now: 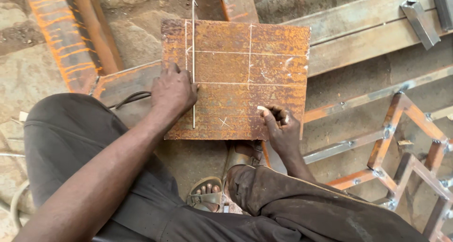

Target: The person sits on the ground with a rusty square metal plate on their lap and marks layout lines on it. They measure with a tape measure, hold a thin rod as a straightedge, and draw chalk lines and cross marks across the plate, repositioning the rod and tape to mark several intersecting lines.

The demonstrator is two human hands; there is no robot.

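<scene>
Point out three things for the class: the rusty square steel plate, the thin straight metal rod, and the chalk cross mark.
rusty square steel plate (pixel 273 62), head view, upper right face.
thin straight metal rod (pixel 193 110), head view, lower shaft.
chalk cross mark (pixel 223 122), head view, crossing point.

Daylit dirt floor (pixel 28 81) strewn with rusty steel beams (pixel 71 39).

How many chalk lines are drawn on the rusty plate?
4 lines on the plate: upright ones at the left and middle, level ones upper and lower. More may hide under the left hand.

Thin rod (pixel 193 58) cut off above.
</scene>
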